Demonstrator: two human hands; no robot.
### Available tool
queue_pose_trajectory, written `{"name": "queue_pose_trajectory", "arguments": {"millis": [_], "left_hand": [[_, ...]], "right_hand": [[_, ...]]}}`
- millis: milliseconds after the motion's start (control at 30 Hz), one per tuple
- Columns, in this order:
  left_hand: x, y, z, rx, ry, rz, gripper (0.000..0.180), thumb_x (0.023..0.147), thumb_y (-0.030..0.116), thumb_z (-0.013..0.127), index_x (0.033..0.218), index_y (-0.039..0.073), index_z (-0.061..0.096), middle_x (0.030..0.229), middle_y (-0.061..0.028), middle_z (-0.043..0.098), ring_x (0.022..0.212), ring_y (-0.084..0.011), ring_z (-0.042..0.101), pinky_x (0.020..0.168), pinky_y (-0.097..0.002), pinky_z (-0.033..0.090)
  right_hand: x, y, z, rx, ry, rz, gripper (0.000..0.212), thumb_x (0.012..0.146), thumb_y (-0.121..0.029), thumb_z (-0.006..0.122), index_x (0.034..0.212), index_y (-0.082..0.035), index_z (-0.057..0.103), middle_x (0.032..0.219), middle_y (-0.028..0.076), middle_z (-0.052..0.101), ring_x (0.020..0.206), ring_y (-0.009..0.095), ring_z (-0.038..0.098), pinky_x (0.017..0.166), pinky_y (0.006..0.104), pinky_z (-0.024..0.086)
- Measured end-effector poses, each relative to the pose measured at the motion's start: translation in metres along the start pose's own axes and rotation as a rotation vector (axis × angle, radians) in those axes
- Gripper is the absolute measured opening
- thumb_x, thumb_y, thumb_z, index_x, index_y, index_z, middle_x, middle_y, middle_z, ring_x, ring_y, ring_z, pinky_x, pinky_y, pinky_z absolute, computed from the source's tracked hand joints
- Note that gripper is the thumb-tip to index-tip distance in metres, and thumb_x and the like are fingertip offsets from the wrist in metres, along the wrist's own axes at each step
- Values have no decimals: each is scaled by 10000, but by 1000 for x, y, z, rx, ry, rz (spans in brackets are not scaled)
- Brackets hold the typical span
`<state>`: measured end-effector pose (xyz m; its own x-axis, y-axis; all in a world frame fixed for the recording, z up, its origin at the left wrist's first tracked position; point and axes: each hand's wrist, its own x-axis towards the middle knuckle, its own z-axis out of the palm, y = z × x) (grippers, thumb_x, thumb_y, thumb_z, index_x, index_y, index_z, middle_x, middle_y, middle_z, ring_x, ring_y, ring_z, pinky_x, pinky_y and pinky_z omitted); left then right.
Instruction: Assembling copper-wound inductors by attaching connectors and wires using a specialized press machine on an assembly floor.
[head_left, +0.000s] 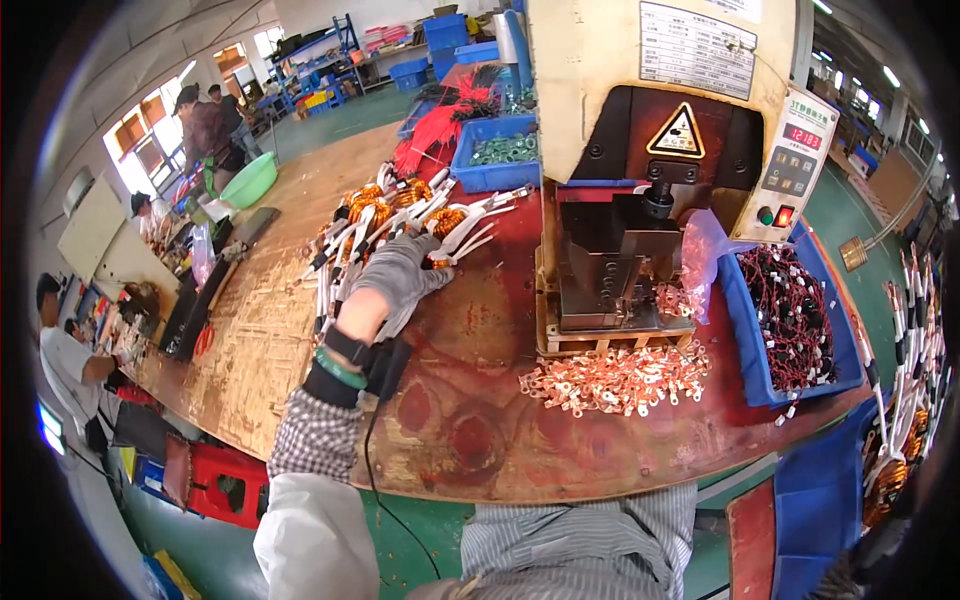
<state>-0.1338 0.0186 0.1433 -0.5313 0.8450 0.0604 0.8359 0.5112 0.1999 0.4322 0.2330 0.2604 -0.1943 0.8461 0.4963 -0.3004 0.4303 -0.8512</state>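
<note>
My left hand (395, 277), in a grey glove, reaches onto a heap of copper-wound coils (367, 212) with white sleeved leads at the left of the table. Its fingers rest over the near coils, and the thumb stands apart toward the right. A small orange piece of coil (438, 263) shows between thumb and fingers. At the lower right edge, a dark blurred shape (884, 545) may be part of my right hand or wrist; its fingers cannot be made out. Beside it lie more coils (888, 482) with long white leads.
A press machine (615, 270) stands on the table, with loose copper terminals (620, 382) heaped before it. To its right is a blue bin (752, 345) of dark red wires. Behind the coils sit a blue tray (490, 180) and red wires (432, 135). People work at the left.
</note>
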Motion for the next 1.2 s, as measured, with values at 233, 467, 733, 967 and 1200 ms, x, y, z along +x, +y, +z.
{"name": "queue_pose_trajectory", "arguments": {"millis": [233, 467, 733, 967, 1200], "left_hand": [[-2, -8, 67, 492, 165, -234, 580, 698, 322, 634, 1191, 60, 475, 1352, -194, 277, 1213, -353, 324, 1000, -418, 288], [14, -6, 55, 318, 121, -398, 517, 609, 316, 686, 1061, 83, 587, 1360, -186, 253, 1149, -332, 415, 953, -356, 368], [13, -48, 62, -580, 179, -216, 688, 595, 406, 724, 1138, 53, 490, 1213, -154, 456, 1113, -296, 442, 936, -368, 374], [-93, 41, -32, -949, 212, -209, 580, 689, 116, 724, 1170, 2, 419, 982, -52, 582, 912, -137, 556, 781, -257, 473], [-188, 85, -56, -585, 507, 6, 680, 598, 222, 792, 1154, 6, 466, 1193, -125, 403, 1100, -239, 431, 924, -324, 367]], "right_hand": [[-99, 139, 256, -79, -655, 121, 194, 779, -202, 648, 884, -42, 615, 814, 13, 614, 735, 106, 563, 666, 254, 464], [-144, 206, 278, -275, -763, -334, 125, 749, -149, 636, 855, -86, 613, 768, 73, 619, 665, 218, 594, 583, 295, 475], [-128, 216, 269, -274, -684, -318, 120, 734, -169, 642, 831, -100, 629, 701, 63, 604, 611, 230, 577, 539, 320, 464], [-130, 213, 273, -277, -694, -545, 167, 725, -169, 639, 881, -115, 611, 731, 45, 589, 628, 218, 567, 548, 325, 470], [-139, 119, 287, -303, -828, -1212, 325, 750, -192, 527, 1067, -122, 510, 1042, 68, 516, 937, 224, 516, 870, 414, 374]]}}
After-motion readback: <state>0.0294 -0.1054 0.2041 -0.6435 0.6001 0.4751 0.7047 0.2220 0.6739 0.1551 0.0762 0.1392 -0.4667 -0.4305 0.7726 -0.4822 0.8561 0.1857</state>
